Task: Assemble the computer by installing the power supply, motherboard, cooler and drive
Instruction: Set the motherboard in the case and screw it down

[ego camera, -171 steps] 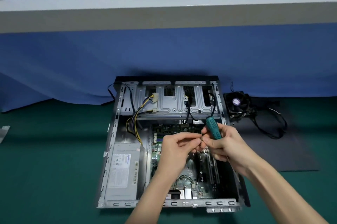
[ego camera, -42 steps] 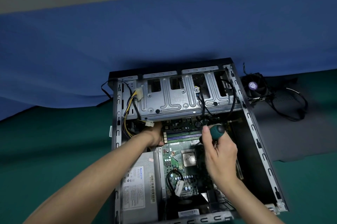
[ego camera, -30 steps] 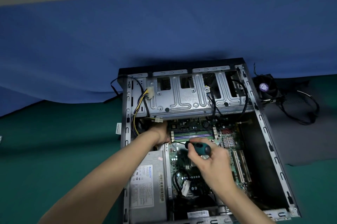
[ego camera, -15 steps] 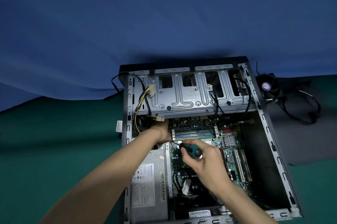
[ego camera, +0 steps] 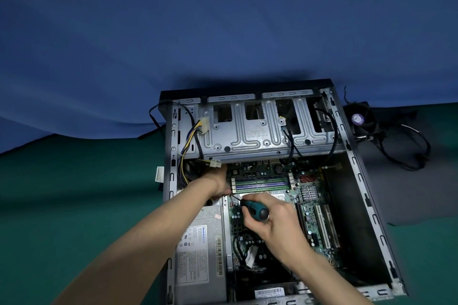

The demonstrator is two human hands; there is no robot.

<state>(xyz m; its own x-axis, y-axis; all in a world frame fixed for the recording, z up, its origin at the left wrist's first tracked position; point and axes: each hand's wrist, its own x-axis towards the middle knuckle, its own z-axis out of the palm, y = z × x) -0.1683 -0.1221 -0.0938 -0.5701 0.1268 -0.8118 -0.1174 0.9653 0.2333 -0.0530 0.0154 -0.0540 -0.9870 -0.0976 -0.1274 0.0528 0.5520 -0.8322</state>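
An open grey computer case [ego camera: 366,195] lies on its side on the green mat. Inside are the green motherboard [ego camera: 309,208] and the silver power supply [ego camera: 198,252] at the left. My right hand [ego camera: 275,220] grips a teal-handled screwdriver [ego camera: 255,210]; its tip points at the board's upper left corner near the memory slots. My left hand [ego camera: 218,183] reaches in beside that corner, fingers at the screwdriver tip; what they hold is hidden. The black cooler fan [ego camera: 359,121] sits outside the case at the right.
A metal drive cage [ego camera: 260,136] spans the far end of the case, with yellow and black power cables [ego camera: 188,146] hanging at its left. Black cables [ego camera: 406,151] lie on a dark mat right of the case. A blue cloth [ego camera: 198,56] hangs behind.
My hands came down from above the case into it. The screwdriver swung from upright over the middle of the board to a slant aimed at the upper left corner. The left hand has stayed there.
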